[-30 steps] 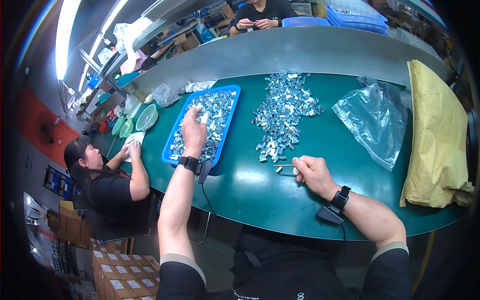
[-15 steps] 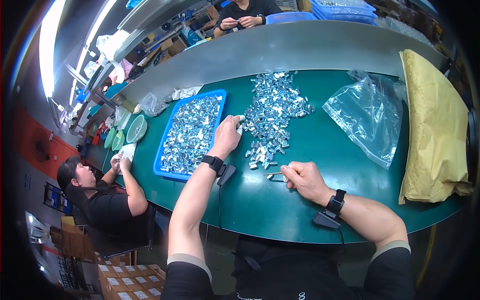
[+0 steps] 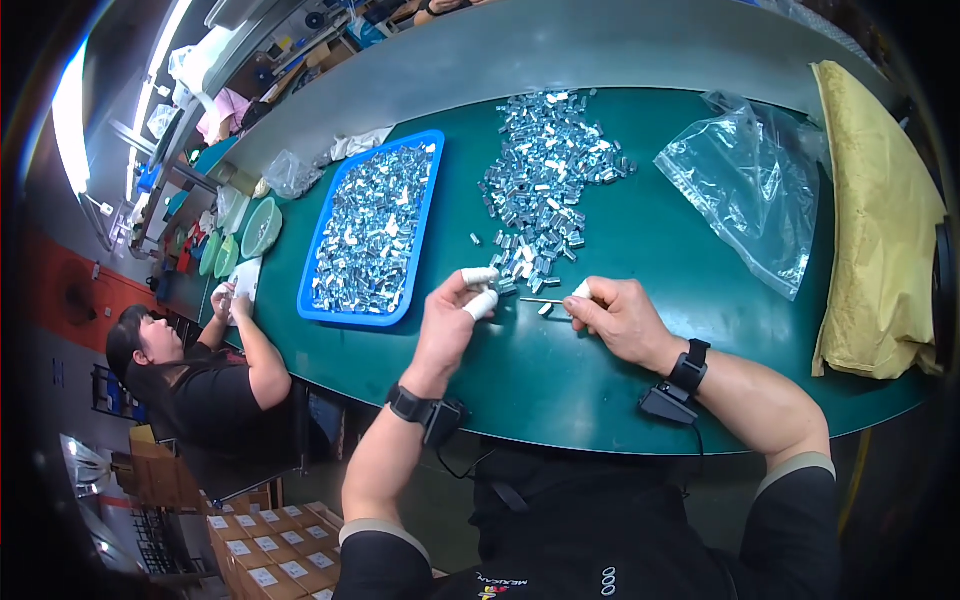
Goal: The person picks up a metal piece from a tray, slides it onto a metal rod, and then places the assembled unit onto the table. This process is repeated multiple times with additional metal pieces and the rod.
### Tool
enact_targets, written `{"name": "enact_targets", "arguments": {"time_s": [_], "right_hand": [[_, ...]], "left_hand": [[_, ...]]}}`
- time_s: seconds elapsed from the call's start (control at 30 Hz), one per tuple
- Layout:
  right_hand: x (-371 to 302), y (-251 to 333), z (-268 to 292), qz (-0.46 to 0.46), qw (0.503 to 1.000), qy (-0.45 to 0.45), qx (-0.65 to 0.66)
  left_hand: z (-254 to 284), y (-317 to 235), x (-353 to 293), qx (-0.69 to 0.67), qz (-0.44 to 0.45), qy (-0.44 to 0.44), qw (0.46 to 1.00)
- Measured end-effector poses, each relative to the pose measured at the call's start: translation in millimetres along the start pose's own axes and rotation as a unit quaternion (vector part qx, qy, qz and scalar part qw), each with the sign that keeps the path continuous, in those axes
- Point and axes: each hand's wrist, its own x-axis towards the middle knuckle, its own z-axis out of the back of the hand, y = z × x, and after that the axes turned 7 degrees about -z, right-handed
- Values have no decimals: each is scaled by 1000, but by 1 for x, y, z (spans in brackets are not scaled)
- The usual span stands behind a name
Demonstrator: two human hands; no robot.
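My left hand [image 3: 450,325], with white finger covers on its thumb and index finger, is pinched at the near end of a heap of small shiny metal pieces [image 3: 540,185]. Whatever sits between its fingertips is too small to make out. In my right hand [image 3: 622,318] a thin metal rod [image 3: 541,300] is gripped, pointing left toward my left fingertips. One white cover shows on a right finger. A loose metal piece [image 3: 545,310] lies just below the rod. Left of the heap stands a blue tray [image 3: 418,250] full of similar pieces.
A clear plastic bag [image 3: 750,190] and a yellow padded package [image 3: 875,230] lie to the right on the green table [image 3: 580,400]. Behind runs a grey partition [image 3: 640,55]. A co-worker [image 3: 220,390] sits at the left near green bowls [image 3: 262,228]; cartons [image 3: 275,550] stand below.
My left hand has come from beside the blue tray toward the near end of the heap, close to the rod's tip. My right hand still holds the rod. The view has shifted.
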Motion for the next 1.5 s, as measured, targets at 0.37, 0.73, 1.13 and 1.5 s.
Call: {"name": "enact_targets", "arguments": {"time_s": [0.37,0.73,1.13,1.5], "right_hand": [[-2,4,0,3,999,25,-25],[-3,-2,0,19,1000,9,-4],[-2,4,-6,14,1000,1,-26],[-5,5,-7,-1,999,18,-31]], "left_hand": [[-21,4,-28,-129,21,11,991],[-32,6,-30,-99,3,13,995],[-29,11,-37,-111,-44,43,992],[-28,16,-37,-98,-34,84,991]]}}
